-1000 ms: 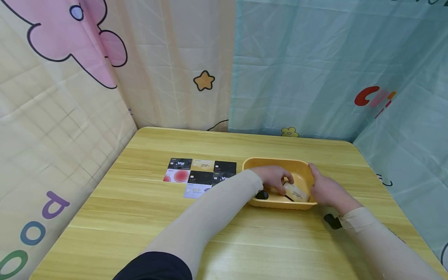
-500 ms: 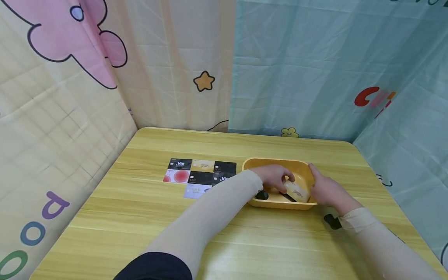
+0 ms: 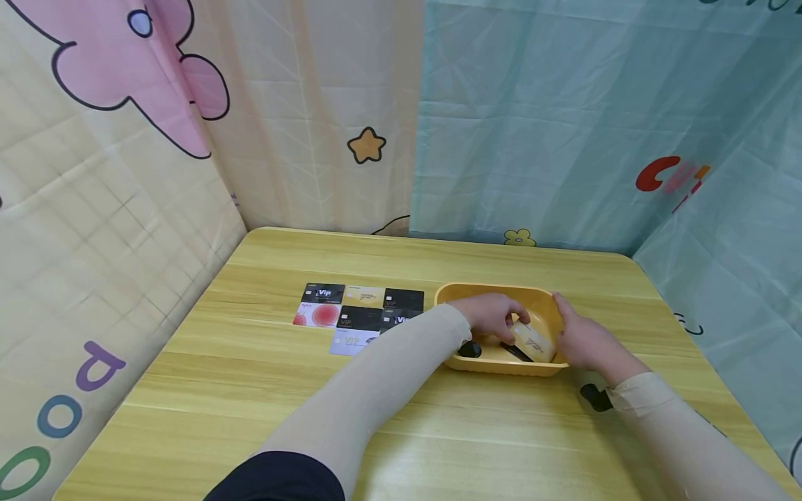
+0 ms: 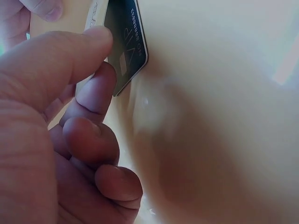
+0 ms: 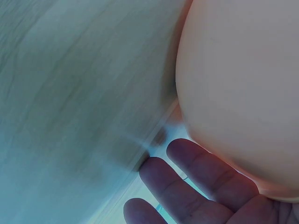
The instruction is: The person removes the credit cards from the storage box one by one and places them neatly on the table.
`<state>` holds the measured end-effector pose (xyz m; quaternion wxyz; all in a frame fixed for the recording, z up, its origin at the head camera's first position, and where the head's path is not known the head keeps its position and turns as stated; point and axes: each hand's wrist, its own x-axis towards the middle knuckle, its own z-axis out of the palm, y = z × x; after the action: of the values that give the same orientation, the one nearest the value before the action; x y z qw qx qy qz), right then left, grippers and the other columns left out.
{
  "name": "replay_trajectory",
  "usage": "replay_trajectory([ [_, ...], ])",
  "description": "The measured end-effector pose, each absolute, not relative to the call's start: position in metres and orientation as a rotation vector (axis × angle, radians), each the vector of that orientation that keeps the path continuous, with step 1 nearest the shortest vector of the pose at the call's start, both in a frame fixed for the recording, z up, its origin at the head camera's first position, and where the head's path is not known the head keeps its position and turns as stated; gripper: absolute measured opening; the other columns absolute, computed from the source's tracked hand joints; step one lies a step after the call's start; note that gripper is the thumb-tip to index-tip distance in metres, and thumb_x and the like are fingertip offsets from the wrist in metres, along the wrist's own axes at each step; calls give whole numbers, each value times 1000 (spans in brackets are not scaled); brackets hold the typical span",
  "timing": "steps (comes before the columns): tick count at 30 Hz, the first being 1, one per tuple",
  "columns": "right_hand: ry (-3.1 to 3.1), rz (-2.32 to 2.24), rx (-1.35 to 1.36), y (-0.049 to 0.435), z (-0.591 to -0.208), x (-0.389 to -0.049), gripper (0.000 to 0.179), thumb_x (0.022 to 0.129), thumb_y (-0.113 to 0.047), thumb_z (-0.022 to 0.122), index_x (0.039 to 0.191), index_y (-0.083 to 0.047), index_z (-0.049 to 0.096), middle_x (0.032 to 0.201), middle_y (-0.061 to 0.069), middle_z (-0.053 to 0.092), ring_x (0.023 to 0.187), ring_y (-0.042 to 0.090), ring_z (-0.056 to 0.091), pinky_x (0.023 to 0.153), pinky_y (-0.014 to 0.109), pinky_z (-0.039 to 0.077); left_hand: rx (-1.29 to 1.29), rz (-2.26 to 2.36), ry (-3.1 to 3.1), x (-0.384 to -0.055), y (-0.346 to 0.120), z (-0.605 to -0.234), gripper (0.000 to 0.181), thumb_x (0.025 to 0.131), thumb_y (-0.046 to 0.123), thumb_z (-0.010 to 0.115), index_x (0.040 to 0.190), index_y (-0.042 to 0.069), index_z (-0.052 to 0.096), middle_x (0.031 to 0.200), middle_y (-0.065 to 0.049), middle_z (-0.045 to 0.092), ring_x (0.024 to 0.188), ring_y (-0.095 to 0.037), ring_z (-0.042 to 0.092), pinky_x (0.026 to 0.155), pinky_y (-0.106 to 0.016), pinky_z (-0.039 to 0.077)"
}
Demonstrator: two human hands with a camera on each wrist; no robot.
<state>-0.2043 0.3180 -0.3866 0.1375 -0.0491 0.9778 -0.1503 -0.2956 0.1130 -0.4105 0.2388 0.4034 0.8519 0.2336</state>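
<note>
My left hand (image 3: 491, 314) reaches into a yellow plastic tray (image 3: 501, 370) and pinches a gold card (image 3: 532, 342) between thumb and index finger. The card is tilted over a black VIP card (image 4: 128, 39), which lies under it near the tray wall. In the left wrist view the other fingers are curled below the pinch. My right hand (image 3: 585, 339) holds the tray's right rim. Its fingers (image 5: 210, 175) lie against the outside of the tray, and a digit tip shows at the rim in the left wrist view.
Several cards lie side by side left of the tray: a black Vip card (image 3: 323, 293), a gold one (image 3: 364, 296), a red-and-white one (image 3: 317, 314), a silver one (image 3: 351, 342) and other black ones. The wooden table (image 3: 501, 431) meets printed curtains (image 3: 539, 125) at its back.
The gold card has lifted and shifted slightly right in my left hand's pinch, uncovering more of the black card beneath. My right hand stays on the rim.
</note>
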Motion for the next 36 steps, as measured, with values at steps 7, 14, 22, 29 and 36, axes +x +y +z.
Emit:
replay_trajectory([
  [7, 2825, -440, -145, 318, -387, -205, 79, 100, -5, 41, 164, 6, -3, 71, 12, 59, 55, 22, 49, 53, 35, 42, 1126, 642, 2319, -296, 113, -408, 48, 95, 16, 76, 142, 19, 65, 106, 4, 66, 89, -9, 58, 76, -16, 48],
  [14, 2834, -433, -151, 319, -388, -205, 79, 100, -5, 42, 164, 6, -2, 71, 11, 58, 55, 22, 50, 53, 35, 42, 1108, 656, 2315, -295, 112, -407, 48, 96, 16, 75, 142, 20, 64, 103, 4, 65, 85, -9, 57, 73, -17, 48],
  [22, 2836, -431, -144, 319, -389, -205, 79, 100, -5, 42, 164, 6, -2, 73, 12, 60, 55, 22, 51, 53, 35, 41, 1116, 668, 2312, -294, 113, -407, 48, 96, 14, 75, 142, 20, 64, 99, 4, 64, 82, -8, 56, 71, -17, 47],
  [29, 2838, -444, -148, 320, -389, -205, 80, 98, -5, 42, 165, 6, -2, 74, 14, 61, 56, 22, 50, 53, 35, 41, 1144, 660, 2318, -296, 115, -406, 47, 96, 14, 75, 142, 19, 64, 100, 4, 64, 86, -9, 56, 74, -17, 47],
  [36, 2841, -443, -143, 321, -391, -207, 80, 98, -5, 42, 165, 5, -2, 73, 13, 60, 55, 22, 50, 52, 35, 41, 1172, 636, 2332, -297, 116, -407, 47, 96, 14, 75, 142, 19, 64, 101, 5, 63, 87, -8, 55, 75, -17, 47],
])
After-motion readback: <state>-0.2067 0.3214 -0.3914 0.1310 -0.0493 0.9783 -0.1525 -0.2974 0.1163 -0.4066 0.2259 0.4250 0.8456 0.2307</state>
